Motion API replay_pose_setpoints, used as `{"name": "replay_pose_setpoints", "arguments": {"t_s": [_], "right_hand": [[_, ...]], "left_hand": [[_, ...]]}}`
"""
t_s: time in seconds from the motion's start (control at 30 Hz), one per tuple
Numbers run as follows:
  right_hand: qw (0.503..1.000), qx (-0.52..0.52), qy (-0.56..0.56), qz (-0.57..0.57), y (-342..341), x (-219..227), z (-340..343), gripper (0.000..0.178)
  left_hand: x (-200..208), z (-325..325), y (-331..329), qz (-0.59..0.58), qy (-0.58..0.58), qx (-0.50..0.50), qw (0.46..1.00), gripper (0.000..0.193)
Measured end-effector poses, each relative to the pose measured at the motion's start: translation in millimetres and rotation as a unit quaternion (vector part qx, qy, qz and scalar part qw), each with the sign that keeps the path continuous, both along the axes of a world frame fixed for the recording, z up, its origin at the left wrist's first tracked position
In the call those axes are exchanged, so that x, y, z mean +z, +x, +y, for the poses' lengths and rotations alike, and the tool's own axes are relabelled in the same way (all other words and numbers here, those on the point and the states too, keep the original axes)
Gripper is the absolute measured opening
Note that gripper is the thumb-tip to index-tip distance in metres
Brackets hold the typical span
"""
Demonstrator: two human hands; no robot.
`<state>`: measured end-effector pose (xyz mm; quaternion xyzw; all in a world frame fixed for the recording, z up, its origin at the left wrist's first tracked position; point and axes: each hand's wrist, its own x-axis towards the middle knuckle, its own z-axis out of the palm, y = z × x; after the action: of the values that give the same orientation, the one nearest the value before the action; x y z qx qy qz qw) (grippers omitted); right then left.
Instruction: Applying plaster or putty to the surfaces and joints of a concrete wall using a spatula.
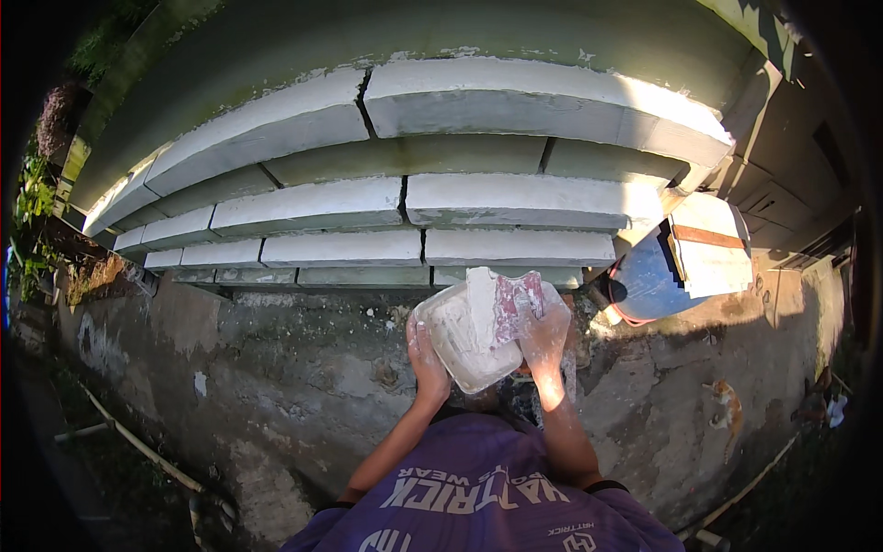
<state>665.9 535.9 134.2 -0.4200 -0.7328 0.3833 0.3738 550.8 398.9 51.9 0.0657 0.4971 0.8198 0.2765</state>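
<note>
This is an outdoor building site beside a house. A half-built wall of grey blocks rises in staggered rows, with white mortar in the joints. Below it lies rough concrete ground in sunlight. A blue bucket stands near, and green plants grow at the edge.

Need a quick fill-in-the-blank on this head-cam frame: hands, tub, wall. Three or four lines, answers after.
1. The left hand supports a white plastic ____ smeared with pale mortar.
2. The right hand holds a flat scraper over the tub, and that hand is coated in ____ paste.
3. Ahead of the hands rises a wall of pale grey ____ laid in staggered rows.
4. To the right of the wall stands a ____ drum with a white block resting on top.

Missing words: tub; white; blocks; blue
</note>
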Motion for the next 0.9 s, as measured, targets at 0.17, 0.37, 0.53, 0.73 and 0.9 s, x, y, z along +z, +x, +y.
{"name": "replay_pose_setpoints", "arguments": {"t_s": [0.17,0.37,0.53,0.73,0.9], "right_hand": [[0.934,-0.017,-0.208,0.289,-2.0,-22.1,19.3,0.031],[0.795,-0.046,-0.240,0.556,-3.3,19.1,35.3,0.044],[0.934,-0.148,0.056,0.319,-37.4,76.3,72.1,0.028],[0.883,-0.196,0.355,0.238,-133.0,109.6,117.8,0.028],[0.878,-0.216,0.393,0.167,-193.2,104.0,93.2,0.040]], "left_hand": [[-11.5,-24.0,-13.2,-0.075,0.025,0.013,0.997,0.041],[-32.7,-67.1,-33.2,-0.100,0.025,0.020,0.995,0.044],[-51.4,-99.1,-56.3,-0.091,0.001,0.041,0.995,0.046],[-54.5,-113.5,-83.8,-0.068,0.007,0.046,0.997,0.049],[-52.2,-120.6,-96.1,-0.099,0.024,0.079,0.992,0.051]]}}
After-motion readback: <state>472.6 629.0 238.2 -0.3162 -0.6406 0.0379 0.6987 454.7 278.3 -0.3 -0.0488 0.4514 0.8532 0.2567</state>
